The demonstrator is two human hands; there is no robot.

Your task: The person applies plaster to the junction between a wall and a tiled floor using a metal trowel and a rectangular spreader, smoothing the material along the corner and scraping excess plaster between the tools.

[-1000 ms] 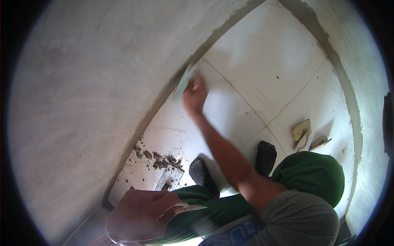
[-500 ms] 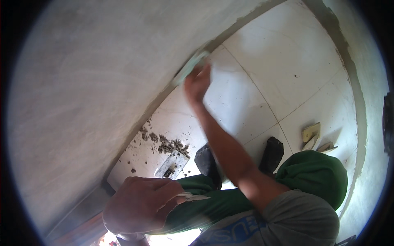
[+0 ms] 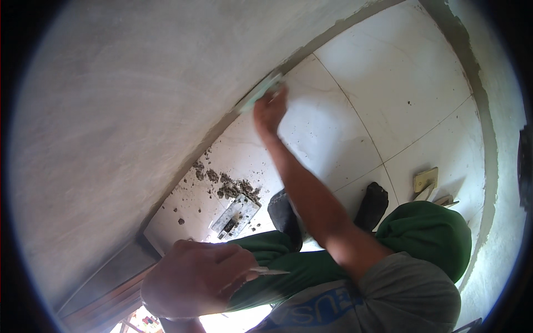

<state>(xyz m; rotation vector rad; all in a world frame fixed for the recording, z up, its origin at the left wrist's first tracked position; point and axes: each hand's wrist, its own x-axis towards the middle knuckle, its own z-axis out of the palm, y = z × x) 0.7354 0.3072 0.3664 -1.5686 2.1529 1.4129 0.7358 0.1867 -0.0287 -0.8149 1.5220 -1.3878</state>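
Observation:
My right hand (image 3: 270, 114) grips a pale green flat tool (image 3: 252, 100) along the grey strip where the left wall (image 3: 111, 111) meets the white tiled floor (image 3: 388, 66). My left hand (image 3: 197, 275) is low at the left, close to the camera and blurred, apparently closed, with a thin pale piece (image 3: 269, 271) sticking out by its fingers; what it holds is unclear. A metal trowel (image 3: 241, 211) with a dark handle lies on the tiles amid dark mortar crumbs (image 3: 233, 188).
My dark-covered feet (image 3: 371, 204) and green-clad knee (image 3: 425, 236) are below me. A yellowish square piece (image 3: 425, 178) and pale offcuts (image 3: 444, 201) lie at the right. A second wall (image 3: 505, 111) curves along the right. A bright opening (image 3: 233, 319) shows at the bottom.
My right hand and the green tool have moved up and rightward along the wall's base since a second ago. The view has shifted slightly.

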